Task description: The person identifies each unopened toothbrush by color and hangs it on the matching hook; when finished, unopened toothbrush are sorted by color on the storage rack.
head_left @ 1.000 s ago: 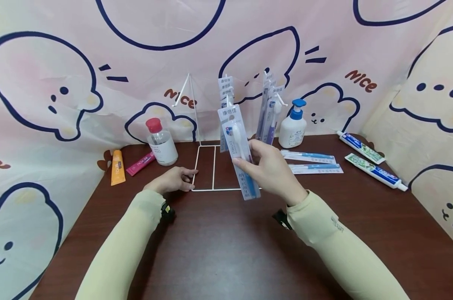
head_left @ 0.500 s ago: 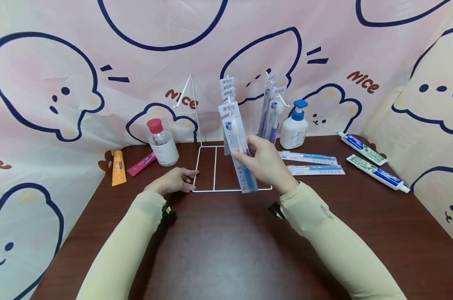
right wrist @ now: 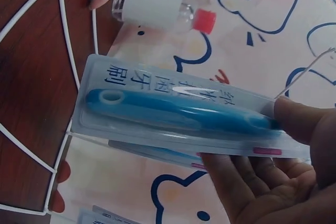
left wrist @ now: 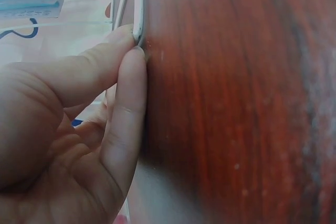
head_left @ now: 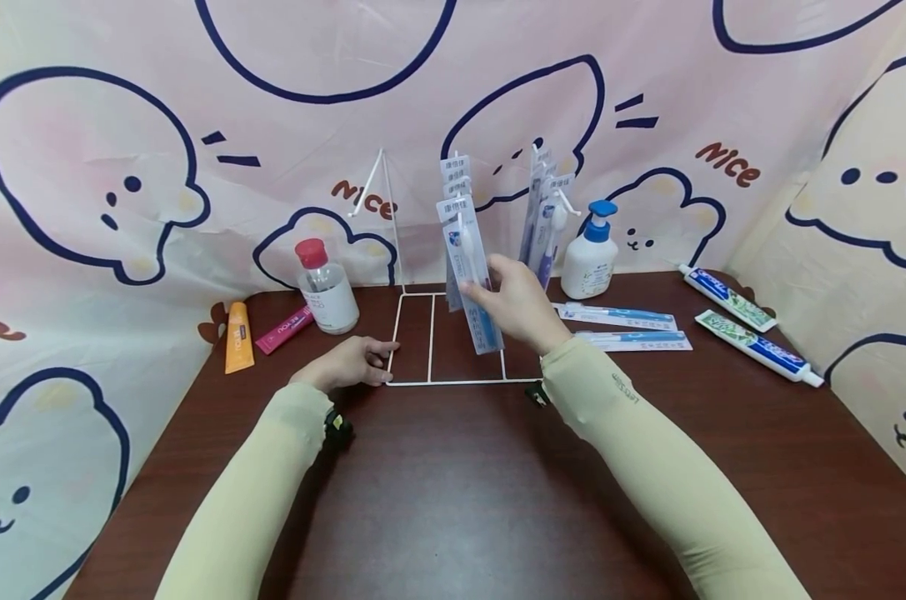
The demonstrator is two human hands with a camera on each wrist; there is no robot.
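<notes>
My right hand [head_left: 523, 302] pinches a packaged toothbrush [head_left: 463, 246], a blue-handled brush in a clear blister on a printed card. The card's top overlaps the front end of the middle hook, where several similar packs [head_left: 455, 173] hang behind it. In the right wrist view, thumb and fingers hold the card's edges, and the blue handle [right wrist: 173, 111] points away from the palm. My left hand [head_left: 347, 363] holds the front left corner of the white wire display rack [head_left: 453, 382] on the table. Thumb and finger meet at the wire [left wrist: 138, 9] in the left wrist view.
More toothbrush packs [head_left: 540, 221] hang on the right hook; the left hook [head_left: 367, 183] is bare. Two packs [head_left: 636, 341] lie right, beside a pump bottle [head_left: 589, 254] and two toothpaste tubes [head_left: 756, 346]. Left stand a red-capped bottle [head_left: 329, 296], a pink tube [head_left: 283, 330] and an orange tube [head_left: 238, 337].
My right hand has moved the toothbrush pack up, back and slightly left, toward the middle hook. The left hand has stayed at the rack's corner.
</notes>
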